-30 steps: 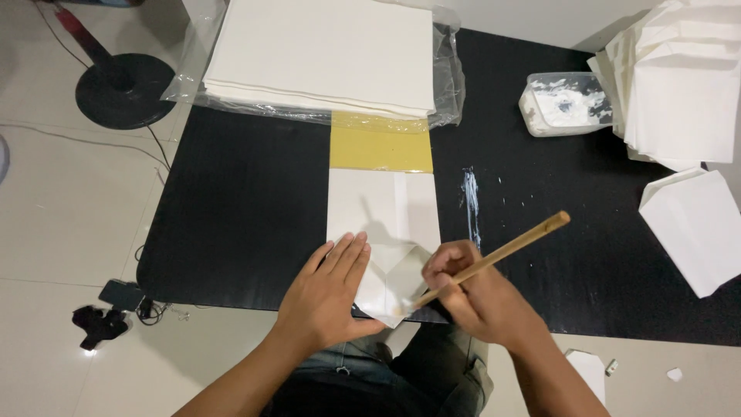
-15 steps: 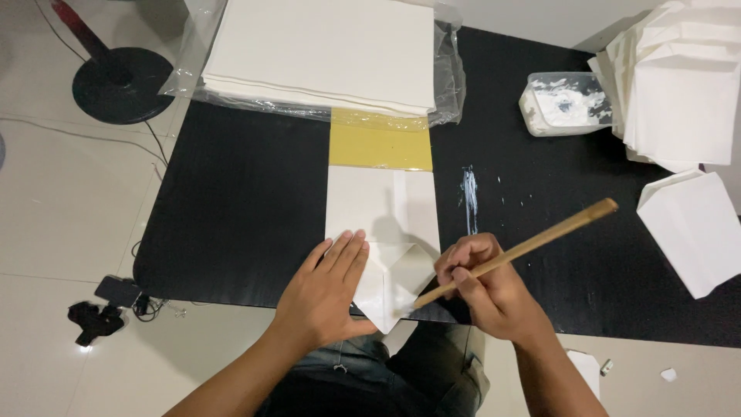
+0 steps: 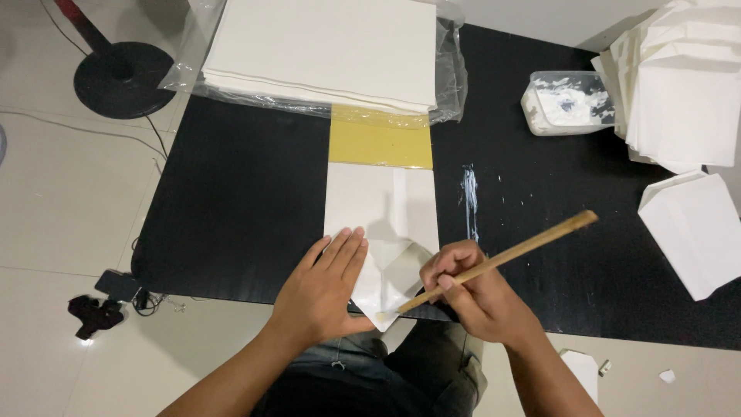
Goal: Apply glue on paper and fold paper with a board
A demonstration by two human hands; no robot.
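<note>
1. the left hand (image 3: 328,289) lies flat, fingers spread, pinning the folded white paper (image 3: 382,232) at the near edge of the black worktop (image 3: 231,201).
2. the right hand (image 3: 475,289) is closed round a wooden stick (image 3: 494,259).
3. since a second ago the stick has swung lower; its tip now touches the bottom flap, likely spreading paste.

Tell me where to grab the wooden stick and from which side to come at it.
Grip the wooden stick on its bare upper half, coming from the right and above. It lies tilted, its lower tip on the folded white paper near glue, and the right hand already wraps the lower part. The free end points up-right over the black table, clear of other things.
</note>
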